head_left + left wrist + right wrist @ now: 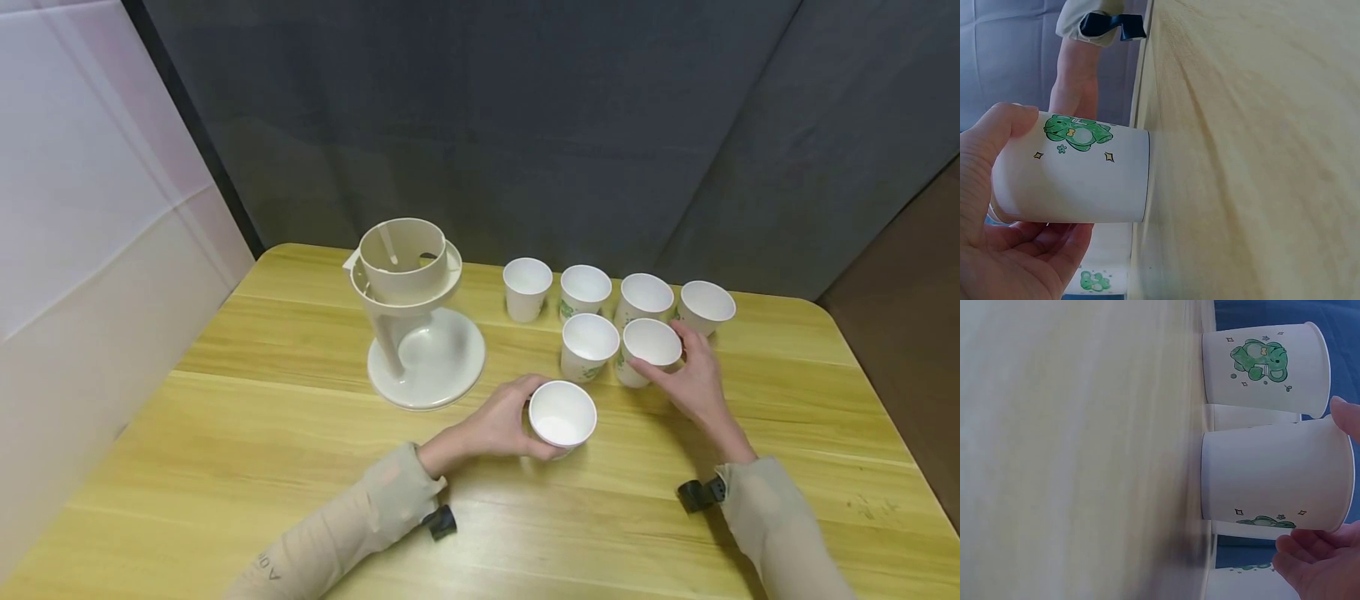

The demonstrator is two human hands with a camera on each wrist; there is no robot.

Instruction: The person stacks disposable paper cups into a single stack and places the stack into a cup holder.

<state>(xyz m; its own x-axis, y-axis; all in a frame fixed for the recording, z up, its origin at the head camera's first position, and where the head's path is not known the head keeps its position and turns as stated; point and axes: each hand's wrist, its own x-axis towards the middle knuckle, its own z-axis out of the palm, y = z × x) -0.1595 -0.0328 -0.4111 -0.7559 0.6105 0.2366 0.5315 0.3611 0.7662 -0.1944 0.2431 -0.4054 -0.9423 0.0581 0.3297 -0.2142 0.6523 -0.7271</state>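
My left hand [501, 423] grips a white paper cup [562, 414] from its left side, thumb and fingers around the wall. A green cartoon animal is printed on this cup [1072, 175], whose base is at or very near the tabletop. With thumb and fingers on opposite sides near the rim, my right hand [696, 380] holds another upright paper cup [651, 343]. Left of that one stands a matching cup [590, 340], its print [1263, 359] showing in the right wrist view. The cups' mouths face up.
Several more paper cups, including the leftmost [527, 283] and rightmost [707, 302], line the back of the wooden table [300, 467]. To the left, a cream plastic stand [427, 358] carries a raised ring-shaped holder [405, 267]. A dark curtain [480, 125] hangs behind the table.
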